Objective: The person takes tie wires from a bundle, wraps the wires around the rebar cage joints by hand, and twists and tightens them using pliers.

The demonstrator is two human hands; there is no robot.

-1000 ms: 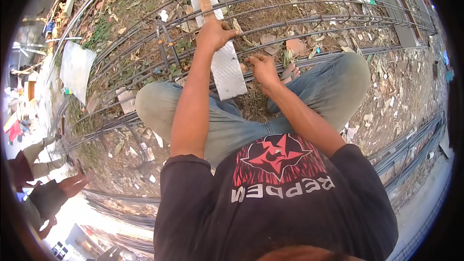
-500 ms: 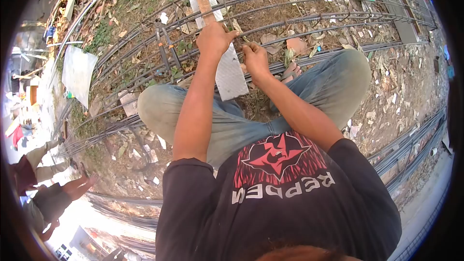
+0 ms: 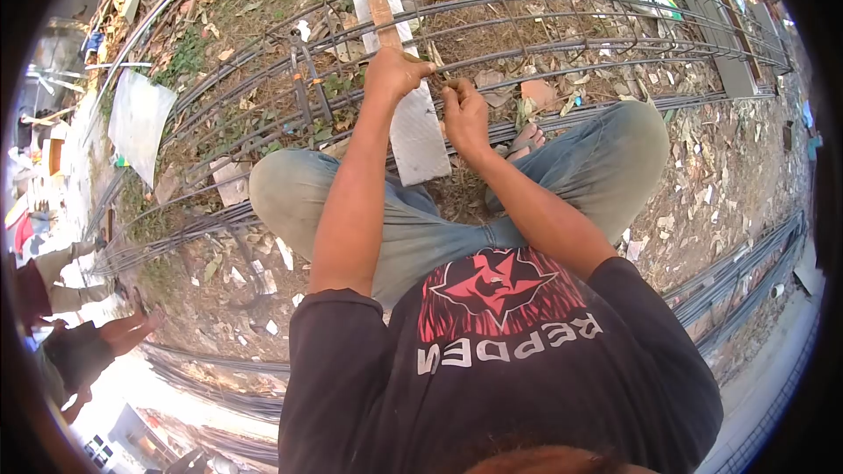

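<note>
Right hand (image 3: 465,118) has moved up towards left hand (image 3: 392,79); its fingertips are pressed together, contents indeterminable. Left hand curls at the rebar cage (image 3: 571,42), apparently steadying it; its grip is hidden. Cage lies across white slab (image 3: 420,136), beyond the knees.
</note>
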